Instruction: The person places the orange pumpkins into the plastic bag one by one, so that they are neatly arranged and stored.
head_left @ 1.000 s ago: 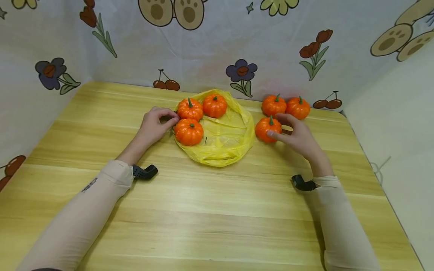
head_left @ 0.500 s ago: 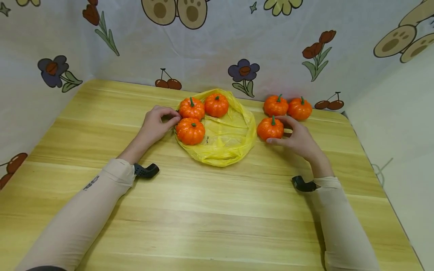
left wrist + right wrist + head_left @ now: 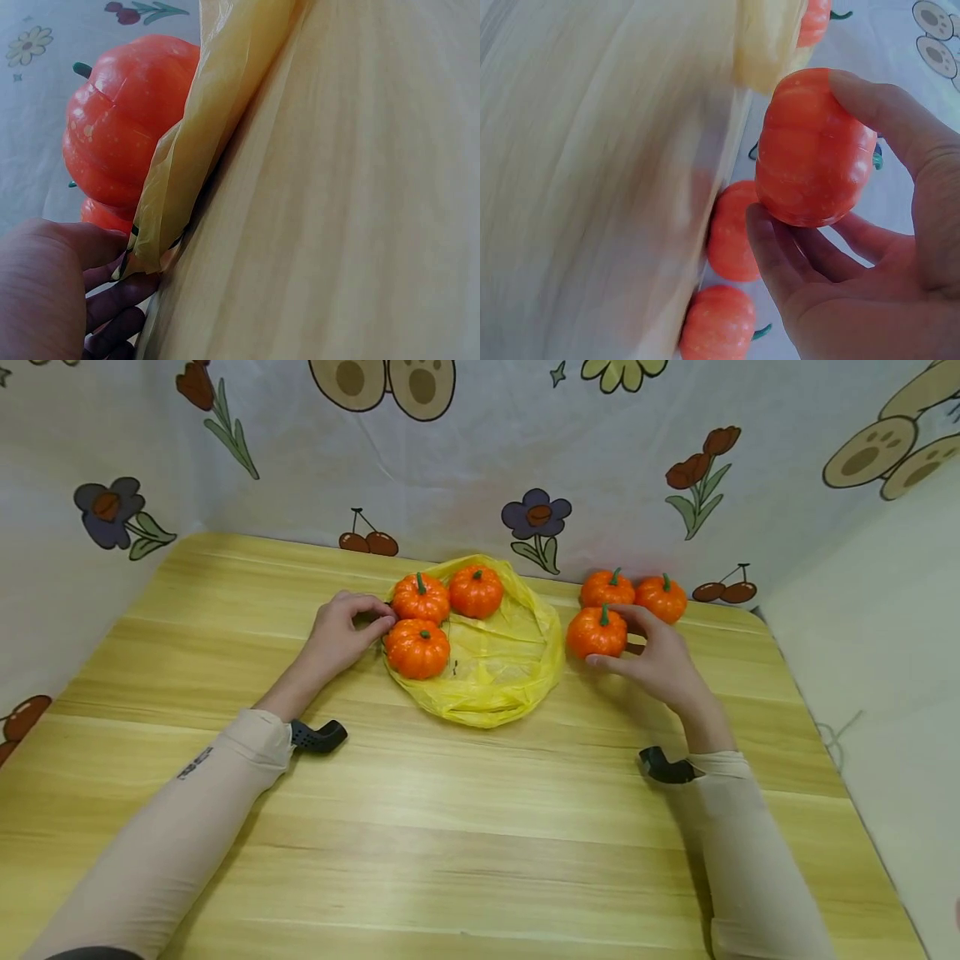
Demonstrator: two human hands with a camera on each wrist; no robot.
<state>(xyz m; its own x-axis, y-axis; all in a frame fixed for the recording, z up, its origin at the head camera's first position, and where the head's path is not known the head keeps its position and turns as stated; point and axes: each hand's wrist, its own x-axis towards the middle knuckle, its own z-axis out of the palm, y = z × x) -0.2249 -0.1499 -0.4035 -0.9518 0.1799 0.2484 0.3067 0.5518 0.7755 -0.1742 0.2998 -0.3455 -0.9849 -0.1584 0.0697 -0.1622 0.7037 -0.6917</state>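
A yellow plastic bag (image 3: 502,664) lies spread in a round on the table, its rim turned up. Three small orange pumpkins sit inside it: a front-left pumpkin (image 3: 417,649), one behind it (image 3: 421,598) and a back pumpkin (image 3: 476,592). At the bag's left edge my left hand (image 3: 343,631) pinches the plastic rim (image 3: 161,217) between thumb and fingers. To the right of the bag, my right hand (image 3: 660,656) grips another pumpkin (image 3: 814,150) by its sides, with thumb and fingers round it. In the right wrist view this pumpkin is lifted off the wooden surface.
Two more pumpkins, a left one (image 3: 606,588) and a right one (image 3: 661,599), stand at the table's back right, behind my right hand. A patterned cloth (image 3: 450,468) hangs along the back edge of the wooden table (image 3: 480,827). Each wrist wears a black device.
My right hand has closed round the pumpkin beside the bag and raised it slightly. The left hand stays at the bag's rim, and the pumpkins in the bag keep their places.
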